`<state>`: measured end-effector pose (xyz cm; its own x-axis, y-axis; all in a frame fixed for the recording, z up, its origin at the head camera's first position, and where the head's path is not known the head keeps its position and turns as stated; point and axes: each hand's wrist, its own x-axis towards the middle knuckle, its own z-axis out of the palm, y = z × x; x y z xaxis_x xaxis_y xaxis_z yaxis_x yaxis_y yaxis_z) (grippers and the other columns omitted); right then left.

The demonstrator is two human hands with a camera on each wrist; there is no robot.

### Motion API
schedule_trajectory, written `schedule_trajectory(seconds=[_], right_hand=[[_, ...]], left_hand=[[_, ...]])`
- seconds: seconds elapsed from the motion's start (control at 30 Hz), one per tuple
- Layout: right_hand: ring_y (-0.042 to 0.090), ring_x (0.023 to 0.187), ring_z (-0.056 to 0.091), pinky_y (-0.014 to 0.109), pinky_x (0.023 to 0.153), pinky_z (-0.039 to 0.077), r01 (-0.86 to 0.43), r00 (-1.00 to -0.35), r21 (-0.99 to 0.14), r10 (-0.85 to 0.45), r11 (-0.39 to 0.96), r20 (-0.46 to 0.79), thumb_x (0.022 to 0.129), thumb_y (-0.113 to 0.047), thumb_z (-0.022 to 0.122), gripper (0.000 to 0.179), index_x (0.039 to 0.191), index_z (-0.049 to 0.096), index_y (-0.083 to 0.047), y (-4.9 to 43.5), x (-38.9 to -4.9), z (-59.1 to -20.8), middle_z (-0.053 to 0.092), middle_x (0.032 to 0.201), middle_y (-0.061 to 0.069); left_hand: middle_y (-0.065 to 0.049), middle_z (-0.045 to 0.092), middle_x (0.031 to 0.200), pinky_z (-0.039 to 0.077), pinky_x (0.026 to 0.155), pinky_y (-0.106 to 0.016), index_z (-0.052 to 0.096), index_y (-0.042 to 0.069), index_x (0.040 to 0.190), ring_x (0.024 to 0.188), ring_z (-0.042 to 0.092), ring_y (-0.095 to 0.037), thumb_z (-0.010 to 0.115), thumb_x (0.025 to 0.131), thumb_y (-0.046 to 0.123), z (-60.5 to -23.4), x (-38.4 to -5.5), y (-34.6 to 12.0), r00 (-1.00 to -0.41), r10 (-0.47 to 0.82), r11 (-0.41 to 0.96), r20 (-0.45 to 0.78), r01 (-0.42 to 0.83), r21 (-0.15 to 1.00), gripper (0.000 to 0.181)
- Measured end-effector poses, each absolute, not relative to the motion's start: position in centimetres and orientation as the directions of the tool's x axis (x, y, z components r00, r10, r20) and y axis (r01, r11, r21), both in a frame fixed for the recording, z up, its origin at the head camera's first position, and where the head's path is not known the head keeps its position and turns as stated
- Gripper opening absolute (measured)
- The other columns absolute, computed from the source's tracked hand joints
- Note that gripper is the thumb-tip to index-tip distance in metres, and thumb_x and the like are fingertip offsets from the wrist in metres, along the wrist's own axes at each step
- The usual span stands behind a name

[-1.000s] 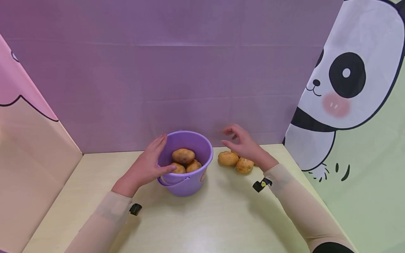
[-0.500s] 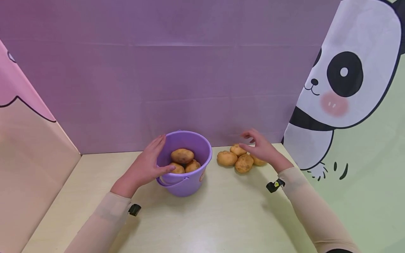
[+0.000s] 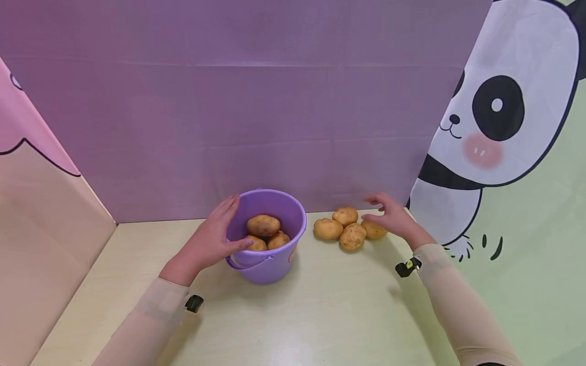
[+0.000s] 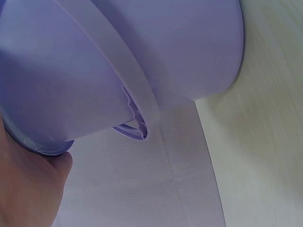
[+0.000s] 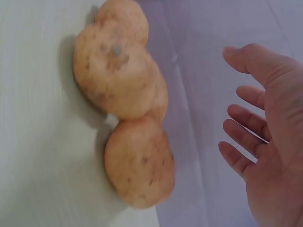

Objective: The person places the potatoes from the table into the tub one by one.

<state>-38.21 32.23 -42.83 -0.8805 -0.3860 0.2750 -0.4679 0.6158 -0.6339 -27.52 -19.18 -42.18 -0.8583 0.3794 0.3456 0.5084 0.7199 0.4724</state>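
Observation:
A purple bucket [image 3: 270, 272] stands upright on the table, its handle hanging down at the front. Three potatoes [image 3: 263, 225] show inside it. My left hand [image 3: 208, 241] holds the bucket at its left rim, fingers along the far side and thumb over the front edge. In the left wrist view, the bucket hides much of that hand. To the right lies a cluster of several potatoes [image 3: 353, 237]. Above the rightmost potato [image 3: 374, 230] hovers my right hand [image 3: 396, 218], its fingers relaxed and apart, holding nothing. The right wrist view shows a gap between this hand [image 5: 270, 127] and the potatoes.
The pale wooden table [image 3: 293, 320] meets a purple backdrop [image 3: 274, 127] just behind the bucket and potatoes. A panda-print panel [image 3: 540, 229] borders the right side, and a pink and beige panel [image 3: 41, 229] the left.
My right hand has moved right and slightly down, from over the middle of the potato cluster to its right end, uncovering the back potatoes. The left hand and bucket keep their place.

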Motion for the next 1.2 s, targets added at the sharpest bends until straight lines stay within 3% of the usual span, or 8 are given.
schedule_trajectory(seconds=[0.37, 0.67, 1.03, 1.2], right_hand=[[0.049, 0.153, 0.041, 0.070, 0.125, 0.031, -0.378, -0.908, -0.681, -0.393, 0.626, 0.143, 0.100, -0.019, 0.085, 0.071, 0.158, 0.052, 0.005, 34.2, -38.0, -44.3, 0.049, 0.163, 0.027], [0.049, 0.160, 0.031, 0.073, 0.128, 0.023, -0.349, -0.912, -0.685, -0.400, 0.639, 0.092, 0.099, -0.020, 0.085, 0.077, 0.163, 0.048, 0.003, 35.3, -38.4, -45.4, 0.042, 0.170, 0.027], [0.049, 0.161, 0.029, 0.074, 0.128, 0.024, -0.314, -0.921, -0.707, -0.384, 0.633, 0.065, 0.098, -0.023, 0.086, 0.082, 0.165, 0.045, 0.001, 36.2, -38.8, -46.8, 0.039, 0.172, 0.025], [0.050, 0.161, 0.030, 0.073, 0.128, 0.024, -0.308, -0.919, -0.726, -0.390, 0.615, 0.059, 0.097, -0.020, 0.086, 0.083, 0.166, 0.044, 0.003, 36.3, -38.9, -47.5, 0.038, 0.173, 0.027]], left_hand=[[-0.024, 0.022, 0.181, 0.024, 0.131, -0.067, 0.025, -0.008, 0.171, 0.168, 0.017, -0.044, 0.084, 0.094, 0.054, -42.4, -27.4, -19.3, -0.852, 0.386, 0.719, 0.354, 0.518, 0.464, 0.116], [-0.024, 0.023, 0.181, 0.024, 0.131, -0.067, 0.025, -0.008, 0.171, 0.168, 0.017, -0.044, 0.086, 0.093, 0.049, -42.3, -27.5, -19.2, -0.852, 0.384, 0.717, 0.357, 0.518, 0.466, 0.114], [-0.024, 0.022, 0.181, 0.024, 0.131, -0.067, 0.025, -0.008, 0.171, 0.168, 0.017, -0.043, 0.086, 0.093, 0.049, -42.1, -27.5, -19.2, -0.852, 0.383, 0.713, 0.357, 0.518, 0.471, 0.114], [-0.023, 0.022, 0.181, 0.025, 0.131, -0.067, 0.025, -0.007, 0.172, 0.168, 0.017, -0.043, 0.084, 0.093, 0.057, -42.2, -27.5, -19.2, -0.854, 0.385, 0.715, 0.350, 0.516, 0.471, 0.117]])
